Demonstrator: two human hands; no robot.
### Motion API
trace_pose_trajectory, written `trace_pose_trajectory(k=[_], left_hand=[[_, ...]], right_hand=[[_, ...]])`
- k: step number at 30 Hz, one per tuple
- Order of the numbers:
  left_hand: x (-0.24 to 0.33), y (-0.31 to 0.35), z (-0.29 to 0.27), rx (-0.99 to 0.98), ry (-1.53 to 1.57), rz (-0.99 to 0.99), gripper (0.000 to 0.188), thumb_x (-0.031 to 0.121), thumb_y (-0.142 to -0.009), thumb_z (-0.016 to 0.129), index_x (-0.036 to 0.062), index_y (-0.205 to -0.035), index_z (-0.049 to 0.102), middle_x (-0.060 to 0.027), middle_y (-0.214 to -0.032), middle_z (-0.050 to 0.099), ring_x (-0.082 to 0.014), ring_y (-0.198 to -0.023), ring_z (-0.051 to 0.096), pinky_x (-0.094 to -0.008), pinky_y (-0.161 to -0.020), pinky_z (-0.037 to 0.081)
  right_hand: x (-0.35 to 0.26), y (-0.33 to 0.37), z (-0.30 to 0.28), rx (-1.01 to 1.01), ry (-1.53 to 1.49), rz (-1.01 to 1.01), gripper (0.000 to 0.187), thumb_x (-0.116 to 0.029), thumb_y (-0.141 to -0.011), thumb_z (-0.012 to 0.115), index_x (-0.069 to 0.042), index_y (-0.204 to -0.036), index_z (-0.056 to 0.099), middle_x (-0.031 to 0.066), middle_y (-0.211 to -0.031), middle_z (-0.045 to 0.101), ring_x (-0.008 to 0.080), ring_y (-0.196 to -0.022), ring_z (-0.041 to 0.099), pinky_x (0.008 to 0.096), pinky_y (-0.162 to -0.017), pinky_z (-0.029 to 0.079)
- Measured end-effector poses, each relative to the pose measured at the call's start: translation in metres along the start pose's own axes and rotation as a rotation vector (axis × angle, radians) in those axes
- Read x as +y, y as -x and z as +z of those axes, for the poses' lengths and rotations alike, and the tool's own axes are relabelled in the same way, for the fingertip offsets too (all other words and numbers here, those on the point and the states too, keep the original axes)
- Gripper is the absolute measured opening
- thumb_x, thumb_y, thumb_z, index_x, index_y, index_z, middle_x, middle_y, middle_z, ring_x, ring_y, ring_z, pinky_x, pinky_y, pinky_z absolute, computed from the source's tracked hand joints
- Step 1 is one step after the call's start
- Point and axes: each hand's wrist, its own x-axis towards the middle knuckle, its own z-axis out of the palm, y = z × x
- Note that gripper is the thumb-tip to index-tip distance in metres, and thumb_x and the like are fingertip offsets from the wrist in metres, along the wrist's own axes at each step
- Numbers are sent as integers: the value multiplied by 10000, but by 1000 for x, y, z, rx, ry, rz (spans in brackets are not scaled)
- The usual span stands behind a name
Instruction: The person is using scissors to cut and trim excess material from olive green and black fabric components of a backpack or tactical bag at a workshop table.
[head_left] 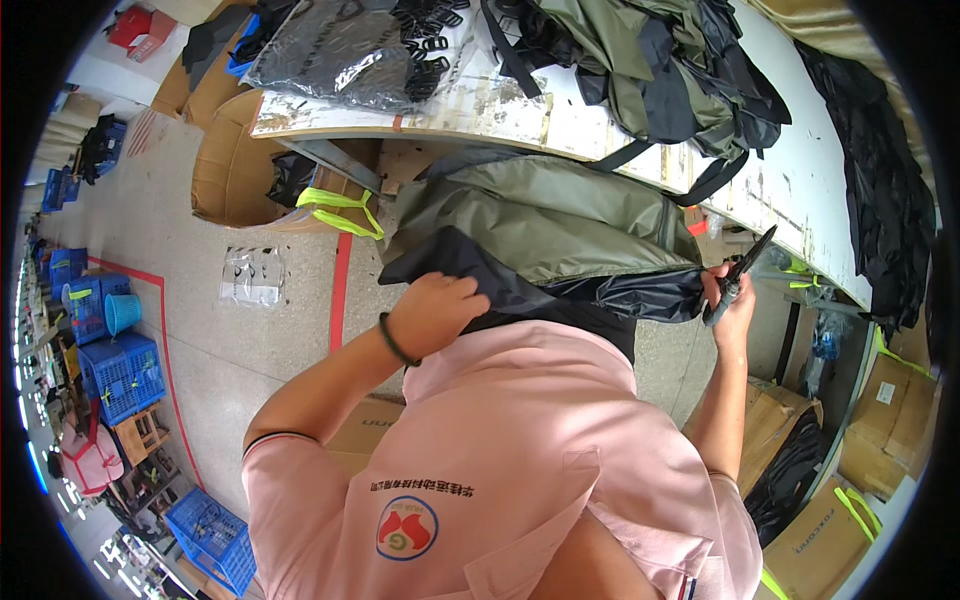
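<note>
An olive-green and black fabric bag hangs between my body and the table, its upper part against the table's front edge. My left hand is closed on the black fabric edge at the bag's left end, with the fingertips partly hidden. At the right end my right hand holds dark scissors, blades pointing up and away to the right. The fingers of that hand are also close to the bag's black edge; whether they pinch it I cannot tell.
On the white worn table lie a clear plastic bag of black parts and more olive-black bags. An opened cardboard box stands left. Blue crates line the far left. Boxes sit low right.
</note>
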Motion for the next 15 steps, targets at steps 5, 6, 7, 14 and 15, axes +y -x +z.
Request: trace_pose_trajectory(k=[5,6,7,14,15], left_hand=[[6,35,-17,124,77,-52,234,150,-720,682,126,-947,626,-73,-940,564,-266,-878,559,-379,-711,441],[10,36,-25,262,124,-69,277,125,-712,686,123,-981,624,-91,-1023,573,-286,-955,561,-395,-778,453],[17,32,-30,282,109,-63,277,125,-712,686,123,-981,624,-91,-1023,573,-286,-955,561,-395,-778,453],[-10,-36,18,124,85,73,414,114,-751,642,143,-1161,597,-72,-1075,587,-270,-1073,533,-493,-1057,292],[-17,-32,21,189,61,155,282,85,-727,617,140,-1000,659,-34,-900,601,-233,-933,566,-469,-1029,332]], right_hand=[[1,-5,1,8,7,37,201,23,-816,640,-89,-853,478,-8,-774,582,40,-622,468,192,-545,369],[-1,-5,1,19,11,23,203,21,-816,633,-93,-854,470,-7,-765,574,41,-613,465,194,-534,367],[4,0,-5,-10,-55,40,201,17,-814,624,-98,-858,465,-9,-755,563,43,-611,464,195,-530,366],[12,14,4,-50,-119,84,207,4,-782,631,-108,-817,460,-35,-698,526,41,-621,469,184,-536,360],[10,13,4,-40,-97,75,199,5,-787,622,-105,-819,459,-34,-700,524,42,-625,468,188,-543,367]])
